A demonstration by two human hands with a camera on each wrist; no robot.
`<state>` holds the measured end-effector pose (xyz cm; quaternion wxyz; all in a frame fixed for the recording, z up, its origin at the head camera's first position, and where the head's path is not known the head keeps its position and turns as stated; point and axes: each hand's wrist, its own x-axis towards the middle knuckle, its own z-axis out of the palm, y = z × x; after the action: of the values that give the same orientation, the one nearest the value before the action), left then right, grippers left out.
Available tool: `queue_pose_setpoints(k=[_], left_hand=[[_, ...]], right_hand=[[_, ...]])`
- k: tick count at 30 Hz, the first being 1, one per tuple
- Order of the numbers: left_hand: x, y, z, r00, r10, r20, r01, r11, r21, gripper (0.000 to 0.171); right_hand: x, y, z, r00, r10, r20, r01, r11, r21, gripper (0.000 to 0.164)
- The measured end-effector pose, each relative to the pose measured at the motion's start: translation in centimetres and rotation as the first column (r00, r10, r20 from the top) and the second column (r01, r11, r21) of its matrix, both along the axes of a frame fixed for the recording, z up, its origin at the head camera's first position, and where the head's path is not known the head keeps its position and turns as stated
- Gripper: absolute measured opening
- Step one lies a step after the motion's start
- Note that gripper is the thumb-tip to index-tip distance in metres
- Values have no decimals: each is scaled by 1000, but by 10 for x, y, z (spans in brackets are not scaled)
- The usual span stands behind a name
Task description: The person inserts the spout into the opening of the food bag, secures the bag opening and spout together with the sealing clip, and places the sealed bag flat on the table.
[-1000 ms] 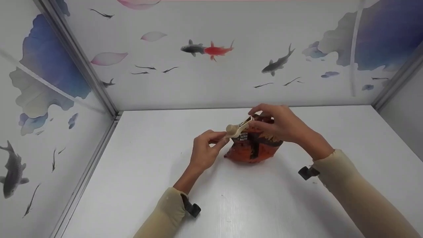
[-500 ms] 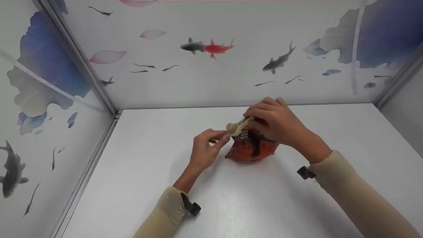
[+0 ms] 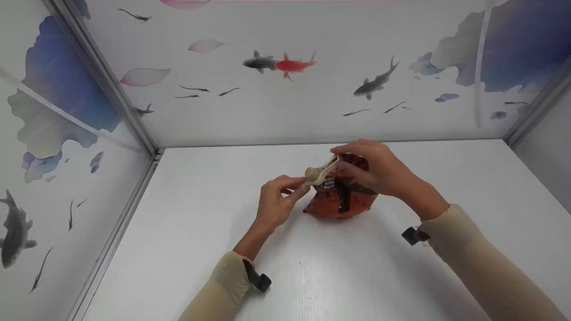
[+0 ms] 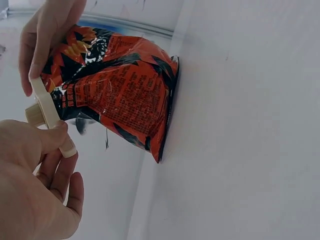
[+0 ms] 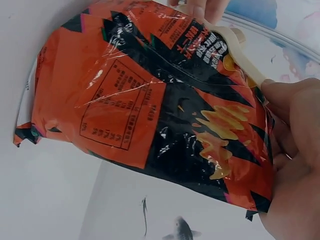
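Note:
An orange-and-black printed snack bag (image 3: 341, 203) stands on the white table, its top gathered in a cream bag clip with a round screw cap (image 3: 322, 173). My left hand (image 3: 279, 200) pinches the clip's near-left end between thumb and fingers. At the clip's other end my right hand (image 3: 379, 167) has its thumb and fingers on the clip and the bag's top corner. In the left wrist view the clip (image 4: 47, 110) slants across the bag's mouth, the cap facing away from the bag. The right wrist view has the right thumb at the clip's end, the other fingers partly hidden behind the bag (image 5: 125, 110).
The white table (image 3: 200, 249) is bounded by a back wall (image 3: 312, 120) painted with fish and petals, and by a left side wall (image 3: 102, 178) behind a metal frame post (image 3: 107, 84). A small black camera sits on each sleeve cuff.
My right hand rose and turned over the clip's upper end half a second ago, and is now lower again with the thumb under the clip. The left hand, clip and bag have hardly moved.

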<state>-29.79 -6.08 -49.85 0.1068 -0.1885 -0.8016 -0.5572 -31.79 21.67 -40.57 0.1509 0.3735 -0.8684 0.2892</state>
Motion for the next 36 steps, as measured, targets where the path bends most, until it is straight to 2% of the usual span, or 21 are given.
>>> queue_pose_setpoints(k=[4,9,14,21,30,36], left_hand=[[0,0,0,1000,7,2,-7,1000,2,23],[-1,0,-1,1000,20,18,-20,1000,0,22],[-3,0,-1,999,24,30,-24,1000,12,23],[-1,2,-1,1000,1,31,-2,999,32,24],[0,3,0,999,-4,37,3,999,35,24],[2,4,-1,999,2,32,-3,1000,21,24]], right_hand=[[2,0,7,994,-14,112,12,1000,20,35],[4,-4,14,980,-79,182,62,993,101,30],[4,-9,16,975,-103,195,76,987,144,25],[3,-6,11,984,-54,168,35,993,112,16],[0,-3,10,975,-44,219,26,996,85,11],[0,0,11,967,-7,256,-10,998,65,9]])
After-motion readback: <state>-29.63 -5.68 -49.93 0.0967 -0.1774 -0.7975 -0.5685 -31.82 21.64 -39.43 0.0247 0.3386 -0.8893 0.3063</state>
